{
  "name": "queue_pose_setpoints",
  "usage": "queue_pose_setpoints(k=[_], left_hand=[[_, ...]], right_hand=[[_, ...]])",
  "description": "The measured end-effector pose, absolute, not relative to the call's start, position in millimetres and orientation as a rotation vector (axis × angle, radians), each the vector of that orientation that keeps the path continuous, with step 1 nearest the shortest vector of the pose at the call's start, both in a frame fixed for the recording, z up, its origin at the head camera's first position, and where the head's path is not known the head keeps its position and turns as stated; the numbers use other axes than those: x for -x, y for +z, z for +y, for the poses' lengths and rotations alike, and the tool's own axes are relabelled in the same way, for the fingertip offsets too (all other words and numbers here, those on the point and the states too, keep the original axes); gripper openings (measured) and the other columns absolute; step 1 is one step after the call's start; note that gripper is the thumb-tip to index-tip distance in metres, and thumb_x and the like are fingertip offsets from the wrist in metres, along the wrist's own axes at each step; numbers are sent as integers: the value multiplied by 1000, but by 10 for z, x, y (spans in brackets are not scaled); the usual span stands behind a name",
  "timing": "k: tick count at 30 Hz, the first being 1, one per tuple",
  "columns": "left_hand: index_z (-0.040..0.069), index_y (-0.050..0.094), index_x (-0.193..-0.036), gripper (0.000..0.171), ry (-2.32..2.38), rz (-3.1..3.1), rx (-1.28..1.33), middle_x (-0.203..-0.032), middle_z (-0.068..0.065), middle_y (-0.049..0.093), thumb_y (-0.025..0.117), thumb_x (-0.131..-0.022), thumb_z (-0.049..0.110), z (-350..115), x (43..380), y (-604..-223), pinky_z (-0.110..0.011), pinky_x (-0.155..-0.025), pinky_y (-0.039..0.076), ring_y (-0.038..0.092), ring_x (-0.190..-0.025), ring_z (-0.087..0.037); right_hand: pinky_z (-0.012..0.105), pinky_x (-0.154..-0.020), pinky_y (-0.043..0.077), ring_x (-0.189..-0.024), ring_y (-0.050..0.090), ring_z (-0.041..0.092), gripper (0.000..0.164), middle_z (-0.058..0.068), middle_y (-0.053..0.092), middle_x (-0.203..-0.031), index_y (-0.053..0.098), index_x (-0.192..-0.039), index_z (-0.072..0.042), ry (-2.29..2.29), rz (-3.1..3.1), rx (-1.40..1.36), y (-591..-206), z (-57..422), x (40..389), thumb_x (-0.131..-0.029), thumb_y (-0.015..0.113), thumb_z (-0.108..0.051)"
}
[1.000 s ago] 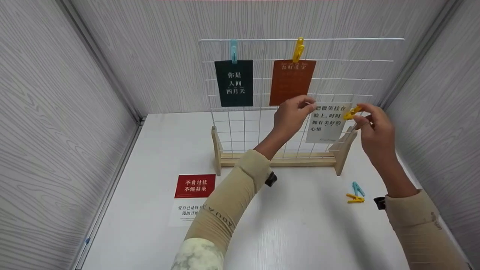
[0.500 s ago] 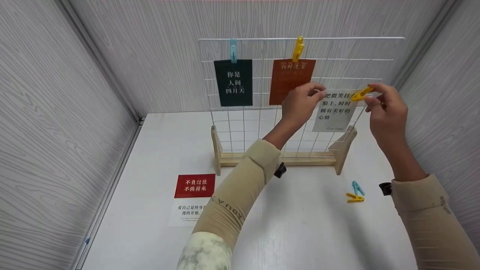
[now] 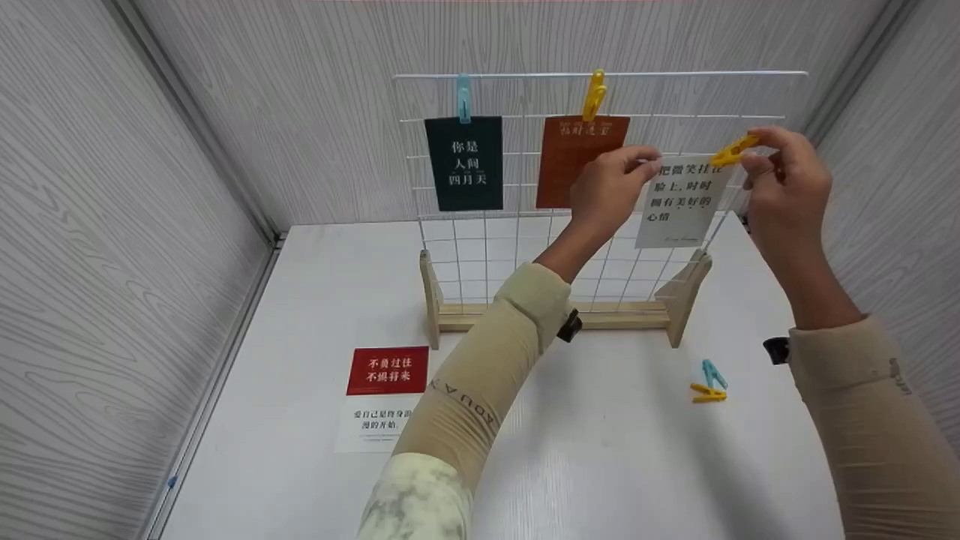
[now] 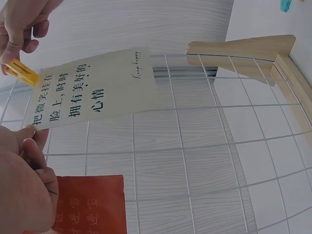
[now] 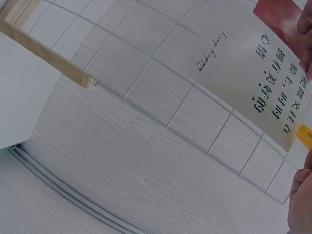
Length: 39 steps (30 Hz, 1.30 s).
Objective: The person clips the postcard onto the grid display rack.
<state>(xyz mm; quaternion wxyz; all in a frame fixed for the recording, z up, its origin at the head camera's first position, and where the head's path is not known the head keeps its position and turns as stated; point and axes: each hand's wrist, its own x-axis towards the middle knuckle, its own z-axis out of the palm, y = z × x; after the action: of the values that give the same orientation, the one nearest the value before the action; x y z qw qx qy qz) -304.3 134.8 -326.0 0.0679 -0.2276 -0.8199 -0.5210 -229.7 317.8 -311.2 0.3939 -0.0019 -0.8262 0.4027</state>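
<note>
My left hand [image 3: 606, 193] pinches the top left corner of a pale card [image 3: 679, 214] with dark writing, in front of the right part of a white wire grid [image 3: 517, 247]. A yellow clothespin [image 3: 733, 151] is pinched between thumb and fingers of my right hand [image 3: 791, 180], its tip at the card's top right corner. In the left wrist view the clothespin [image 4: 22, 73] meets the card's edge; whether it bites the card I cannot tell. A dark green card [image 3: 469, 169] hangs from a blue clothespin [image 3: 464, 99], an orange-red card [image 3: 574, 165] from a yellow one.
The grid stands in a wooden base [image 3: 622, 321] on a white table [image 3: 592, 457]. A red card [image 3: 388, 370] and a white card [image 3: 371, 427] lie at the left, partly behind my left sleeve. One blue clothespin [image 3: 714, 373] and one yellow clothespin [image 3: 709, 393] lie at the right.
Both hands have moved up and to the right, carrying the pale card and the yellow clothespin higher along the grid. The hung cards stay in place.
</note>
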Motion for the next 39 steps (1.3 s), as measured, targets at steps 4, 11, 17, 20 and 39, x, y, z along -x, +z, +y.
queue_pose_setpoints(k=[4, 11, 17, 20, 39], left_hand=[[27, 71, -121, 23, -1572, -2462, 654, -108, 12, 73, 59, -102, 33, 1378, 3042, -3215, -21, -70, 45, 63, -87, 1], [29, 70, -123, 24, -1510, -2465, 593, -108, 13, 74, 57, -103, 34, 1448, 3019, -3101, -20, -66, 45, 64, -84, 1], [29, 69, -126, 26, -1464, -2461, 564, -107, 11, 74, 55, -104, 34, 1501, 3032, -3009, -18, -64, 46, 63, -80, -1], [30, 68, -126, 27, -1434, -2469, 560, -106, 12, 74, 54, -104, 36, 1533, 3043, -2979, -17, -65, 46, 63, -80, -1], [31, 67, -125, 26, -1225, -2480, 487, -105, 14, 74, 51, -105, 37, 1627, 3059, -2916, -18, -61, 42, 62, -78, 1]], right_hand=[[19, -77, 45, -80, 51, 10, 27, 2, 63, -119, 66, -128, -11, 1016, -2100, 35, -3018, 3177, 2338, -104, 55, -14], [20, -75, 45, -76, 51, 11, 24, -6, 62, -110, 69, -123, -10, 1038, -2091, 73, -2888, 3165, 2418, -104, 56, -17], [19, -74, 43, -77, 50, 8, 22, -13, 60, -105, 71, -120, -9, 1022, -2033, 57, -2833, 3147, 2487, -102, 59, -15], [18, -74, 44, -77, 51, 7, 21, -11, 62, -103, 72, -117, -8, 1003, -2010, 57, -2797, 3127, 2531, -102, 59, -12], [18, -72, 44, -86, 56, 8, 23, 2, 69, -113, 75, -116, -11, 995, -2009, 78, -2769, 3123, 2777, -103, 55, -12]])
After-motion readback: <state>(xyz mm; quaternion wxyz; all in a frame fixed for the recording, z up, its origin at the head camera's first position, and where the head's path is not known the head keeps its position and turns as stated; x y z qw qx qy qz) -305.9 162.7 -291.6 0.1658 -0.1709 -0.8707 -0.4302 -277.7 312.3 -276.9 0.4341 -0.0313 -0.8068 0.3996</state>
